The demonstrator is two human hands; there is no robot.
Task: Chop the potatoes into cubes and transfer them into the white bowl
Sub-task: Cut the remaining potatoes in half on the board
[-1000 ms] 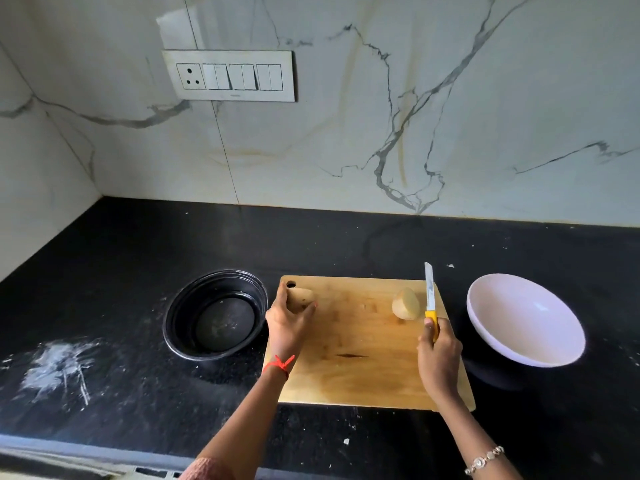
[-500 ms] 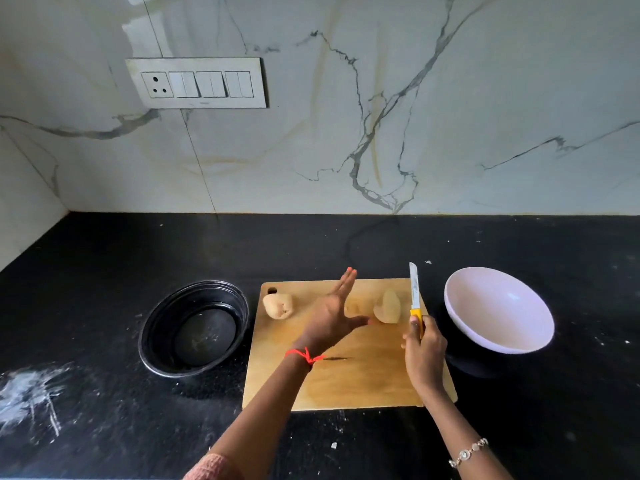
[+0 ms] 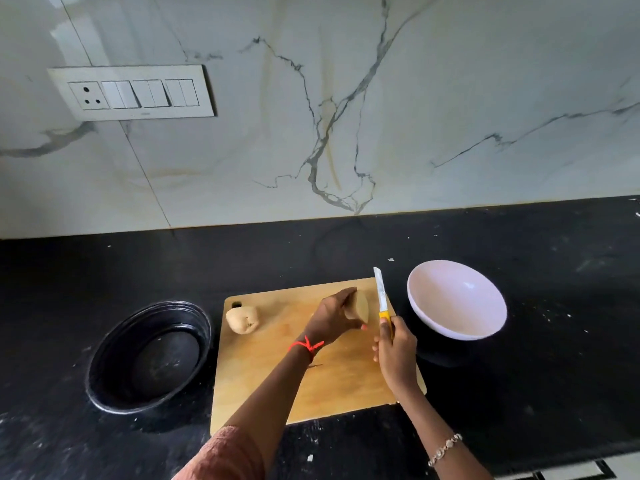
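While left hand [image 3: 332,317] grips one potato [image 3: 362,303] (on the board [image 3: 263,375]), right hand [image 3: 396,348] clasps the knife [image 3: 380,289].

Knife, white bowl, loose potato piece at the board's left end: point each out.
knife [image 3: 380,291]: head view, middle of the blade.
white bowl [image 3: 457,306]: head view, bare inner wall.
loose potato piece [image 3: 243,319]: head view, centre of its top surface.

Soft, even light is filling the scene — glare is streaking the wall [image 3: 450,98] at upper left. The white bowl [image 3: 457,299] is shadowing the surface [image 3: 554,341] beneath, and wide-angle distortion is bending the edges.
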